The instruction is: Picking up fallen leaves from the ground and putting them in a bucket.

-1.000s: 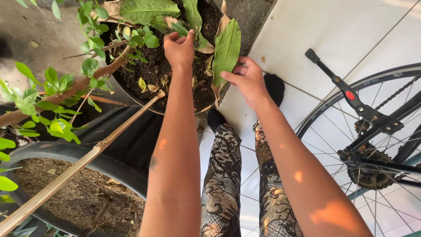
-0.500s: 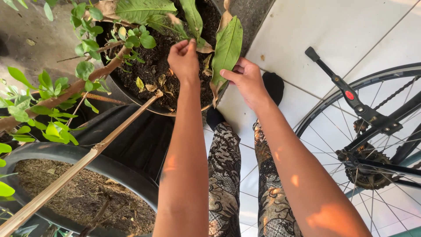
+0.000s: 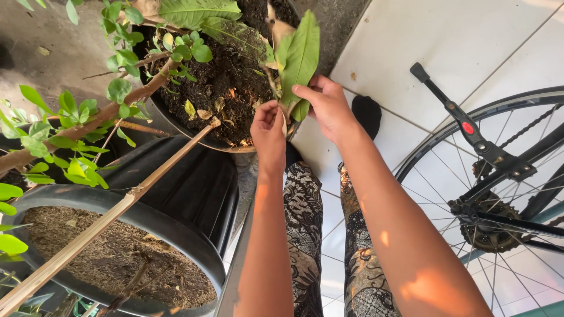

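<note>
Both hands pinching leaves at pot rim, right hand (image 3: 329, 108) gripping broad green leaf (image 3: 299, 56), left hand (image 3: 269, 132) at 7 o'clock holding its dry brown tip, round black pot (image 3: 176, 120) of crumbly dark soil (image 3: 226, 82), spoked bicycle wheel (image 3: 499, 194) at 4 o'clock

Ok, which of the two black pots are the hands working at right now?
The upper pot with dark soil: both the left hand and right hand hold the big green leaf at its rim. The lower pot holds pale dry soil, untouched.

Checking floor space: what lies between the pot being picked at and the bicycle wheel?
Head view: white floor tiles, the person's right hand, black-socked feet and the bicycle's kickstand.
</note>
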